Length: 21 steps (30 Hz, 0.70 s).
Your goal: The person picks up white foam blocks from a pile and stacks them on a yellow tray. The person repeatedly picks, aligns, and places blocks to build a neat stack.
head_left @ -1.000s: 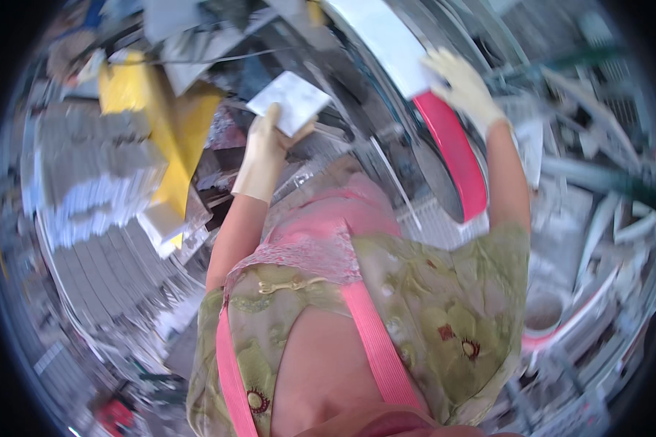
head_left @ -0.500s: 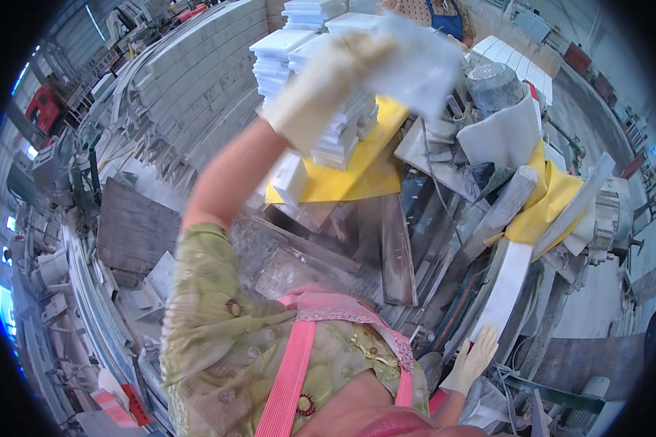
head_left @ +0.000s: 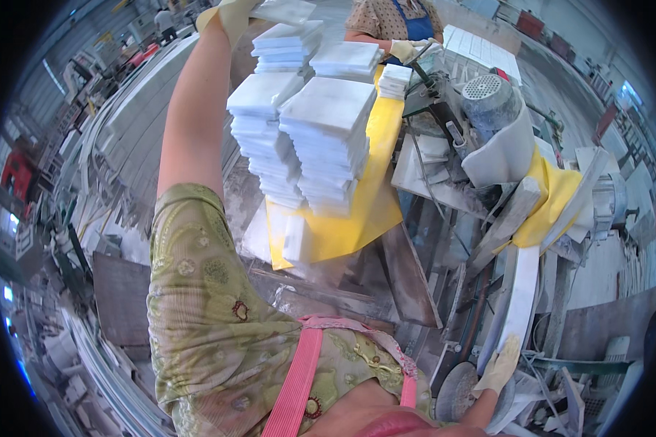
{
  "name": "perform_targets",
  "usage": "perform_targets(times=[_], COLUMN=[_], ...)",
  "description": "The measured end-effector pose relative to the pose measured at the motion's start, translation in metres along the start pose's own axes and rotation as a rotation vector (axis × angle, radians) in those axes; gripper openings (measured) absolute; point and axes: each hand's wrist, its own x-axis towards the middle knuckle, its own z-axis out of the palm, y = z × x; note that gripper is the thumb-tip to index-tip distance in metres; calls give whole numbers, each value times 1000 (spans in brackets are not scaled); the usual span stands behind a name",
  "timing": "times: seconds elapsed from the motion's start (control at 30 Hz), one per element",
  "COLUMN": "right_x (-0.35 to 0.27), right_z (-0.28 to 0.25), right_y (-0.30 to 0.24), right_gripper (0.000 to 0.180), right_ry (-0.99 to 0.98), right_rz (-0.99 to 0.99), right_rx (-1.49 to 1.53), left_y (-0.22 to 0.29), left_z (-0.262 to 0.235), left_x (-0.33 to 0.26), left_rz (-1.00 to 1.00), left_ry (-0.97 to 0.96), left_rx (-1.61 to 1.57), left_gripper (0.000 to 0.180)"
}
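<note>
My left hand (head_left: 229,20), in a cream glove, is stretched far forward at the upper left. Its fingers close on the edge of a white stone tile (head_left: 284,10), partly cut off by the picture's top. Below and to the right of that tile stand tall stacks of white tiles (head_left: 328,109) on a yellow sheet (head_left: 372,211). At the lower right, my gloved right hand (head_left: 499,364) lies on the near end of a long white stone strip (head_left: 520,291), its fingers stretched along it.
A grey round disc (head_left: 455,392) is beside my right hand. A motor (head_left: 488,98) and a yellow cloth (head_left: 550,197) stand farther right. Across the stacks, a co-worker in a blue apron (head_left: 420,28) has a gloved hand near a small tile pile (head_left: 394,81). Long slabs (head_left: 142,124) line the left.
My left hand has carried the tile from above the stacks' right side to the far left. My right hand stays at the strip's near end. The view has shifted, showing more of the co-worker.
</note>
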Motion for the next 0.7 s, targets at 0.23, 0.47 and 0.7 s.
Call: perform_targets(times=[0.23,0.47,0.7], right_x=[0,6,13], right_z=[-4,-16,-9], right_y=[-4,-17,-13], right_gripper=[71,74,66], right_ry=[-66,-50,69], right_rz=[80,106,26], right_rx=[-24,-75,-70], left_y=[-60,-51,24], left_z=[-28,-10,41], left_x=[46,77,12], left_rz=[210,166,723], left_ry=[-53,-159,301], left_rx=[898,1593,1003], left_gripper=[27,52,32])
